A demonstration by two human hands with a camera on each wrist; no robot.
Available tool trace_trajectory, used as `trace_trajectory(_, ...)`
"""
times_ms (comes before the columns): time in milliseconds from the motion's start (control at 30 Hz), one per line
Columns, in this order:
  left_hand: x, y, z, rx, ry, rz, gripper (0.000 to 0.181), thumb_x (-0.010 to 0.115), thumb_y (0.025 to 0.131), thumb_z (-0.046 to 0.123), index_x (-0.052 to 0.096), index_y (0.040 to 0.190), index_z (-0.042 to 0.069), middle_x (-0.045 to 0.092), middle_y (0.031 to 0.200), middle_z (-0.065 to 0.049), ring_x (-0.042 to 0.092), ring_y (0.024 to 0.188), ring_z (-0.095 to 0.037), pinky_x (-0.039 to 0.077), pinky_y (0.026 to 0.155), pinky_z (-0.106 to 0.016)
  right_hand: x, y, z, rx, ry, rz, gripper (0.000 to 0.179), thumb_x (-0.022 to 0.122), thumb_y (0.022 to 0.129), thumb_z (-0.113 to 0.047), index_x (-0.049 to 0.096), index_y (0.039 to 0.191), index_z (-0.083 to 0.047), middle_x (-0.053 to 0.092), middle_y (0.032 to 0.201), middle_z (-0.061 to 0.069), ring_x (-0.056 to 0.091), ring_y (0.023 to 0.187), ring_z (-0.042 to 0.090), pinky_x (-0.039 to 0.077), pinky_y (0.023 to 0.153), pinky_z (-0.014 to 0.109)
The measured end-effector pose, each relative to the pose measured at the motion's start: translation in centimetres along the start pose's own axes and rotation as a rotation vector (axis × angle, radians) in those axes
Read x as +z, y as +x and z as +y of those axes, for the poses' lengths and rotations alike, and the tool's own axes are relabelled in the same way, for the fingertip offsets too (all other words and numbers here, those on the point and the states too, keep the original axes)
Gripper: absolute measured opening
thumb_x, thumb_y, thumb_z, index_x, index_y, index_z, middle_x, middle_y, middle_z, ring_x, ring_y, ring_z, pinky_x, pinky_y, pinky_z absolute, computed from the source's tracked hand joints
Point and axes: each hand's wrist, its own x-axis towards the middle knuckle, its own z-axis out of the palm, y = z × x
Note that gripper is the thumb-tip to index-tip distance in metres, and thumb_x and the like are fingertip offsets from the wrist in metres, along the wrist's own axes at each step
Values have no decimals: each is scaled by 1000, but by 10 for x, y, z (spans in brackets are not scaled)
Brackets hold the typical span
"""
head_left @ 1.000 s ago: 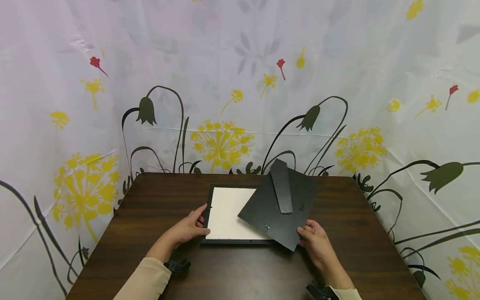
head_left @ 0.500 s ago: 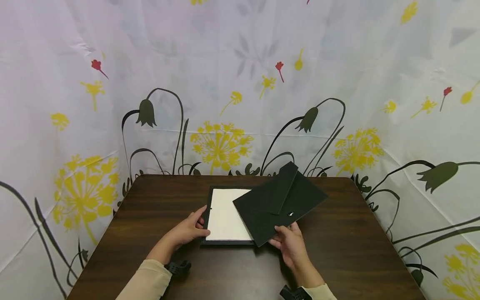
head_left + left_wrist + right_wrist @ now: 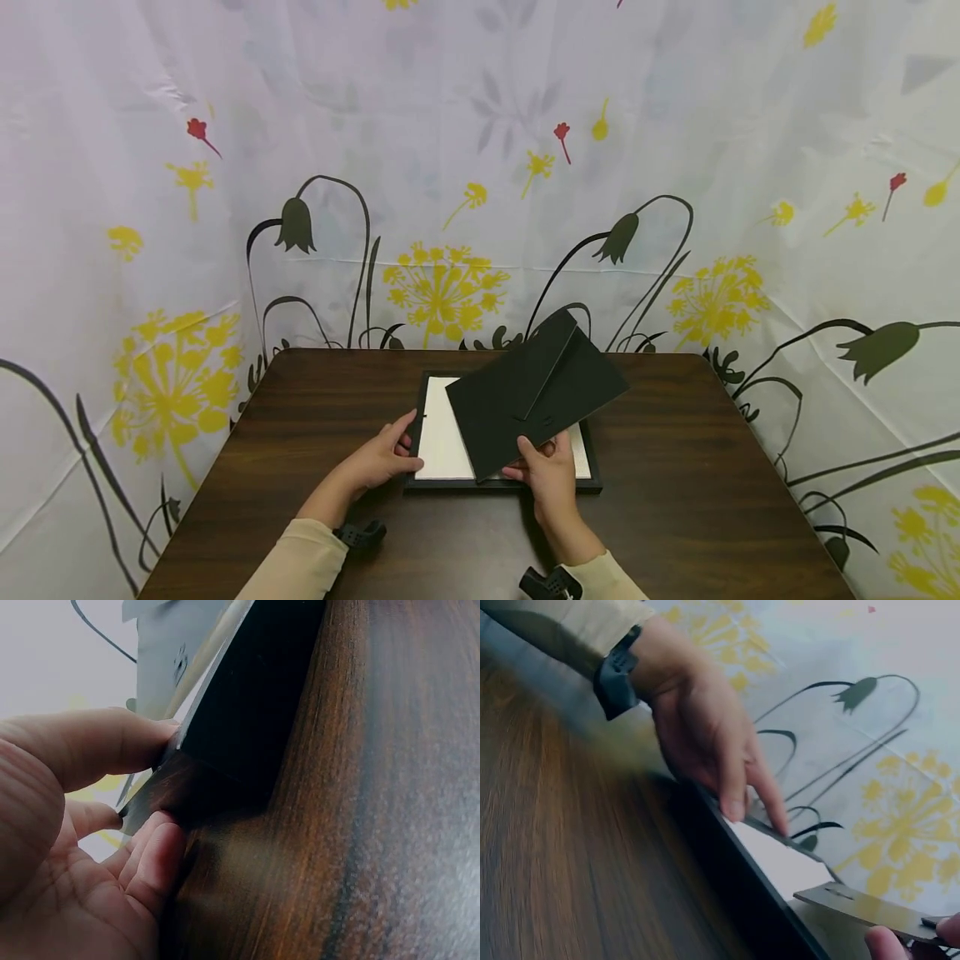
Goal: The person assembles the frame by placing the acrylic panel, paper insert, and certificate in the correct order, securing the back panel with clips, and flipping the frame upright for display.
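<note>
A black picture frame [image 3: 450, 487] lies face down on the table, with a cream-white sheet [image 3: 437, 442] filling its inside. My left hand [image 3: 375, 463] grips the frame's left side near the front corner; in the left wrist view the thumb [image 3: 112, 746] lies on the top edge and the fingers curl against the side. Tilted over the frame is the black backing board [image 3: 498, 400] with its stand leg [image 3: 558, 362] folded along it. My right hand [image 3: 553, 487] pinches the board's lower edge between thumb and fingers. The board covers much of the sheet.
A dark brown wooden table [image 3: 690, 483] extends around the frame on all sides. Behind its far edge hangs a white curtain [image 3: 480, 167] printed with flowers. Black bands [image 3: 551, 583] circle both wrists.
My right hand has carried the backing board leftward over the frame and turned it, its back facing up. The left hand keeps its grip on the frame's left side.
</note>
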Motion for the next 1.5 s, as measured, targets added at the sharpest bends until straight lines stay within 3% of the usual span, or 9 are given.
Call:
trace_trajectory(133,1,-1,0,5,0,2,104,89,92,19,25,174,13,49,129,-18,56,111,-26,50,91,-35,14,0,3,-5,21,46,44,70,106,-4,50,145,-5,72,125,25,82,79,26,67,65,49)
trace_trajectory(333,2,-1,1,5,1,10,104,89,92,18,26,174,13,49,128,-17,55,111,-26,50,90,-34,25,1,6,-48,-21,114,37,52,117,-35,56,139,-5,72,116,22,79,77,26,67,61,49)
trace_trajectory(500,2,-2,3,9,0,-1,104,89,93,21,25,174,14,49,129,-18,54,112,-27,49,90,-34,24,4,9,-125,-78,185,28,65,111,-19,61,136,-5,70,113,21,75,76,19,65,60,38)
trace_trajectory(667,-2,-1,5,12,35,-17,107,87,94,30,21,175,14,47,129,-16,54,113,-26,50,89,-30,25,9,10,-207,-44,221,46,77,100,-2,54,140,-10,70,116,23,72,82,21,61,57,32)
trace_trajectory(933,-4,1,4,22,21,-22,107,87,94,26,19,175,11,46,129,-18,55,112,-26,50,88,-31,31,8,7,-196,46,217,28,56,116,-25,51,135,-6,65,103,8,71,71,18,60,62,36)
trace_trajectory(1067,-1,-1,3,11,12,-12,106,88,93,23,21,175,11,46,128,-17,55,110,-25,50,89,-32,30,5,8,-244,62,186,29,62,113,-15,52,136,-1,65,112,10,74,79,17,63,68,35)
trace_trajectory(1267,-2,-2,2,10,2,-8,105,87,94,21,21,175,11,46,128,-17,54,111,-26,50,87,-31,28,6,7,-339,90,135,74,75,92,16,38,152,-5,62,132,19,72,80,21,64,73,29)
trace_trajectory(1400,-3,-1,3,14,3,-9,105,88,93,22,21,175,12,47,129,-18,54,111,-26,50,87,-31,20,10,2,-419,-7,135,112,81,86,19,21,169,-26,61,143,23,75,86,29,65,78,30)
trace_trajectory(1500,-3,-2,2,9,-13,-12,107,88,93,22,21,175,13,46,129,-18,55,112,-27,49,88,-32,13,13,0,-456,-71,158,121,82,85,17,15,172,-33,62,144,20,77,92,31,65,80,28)
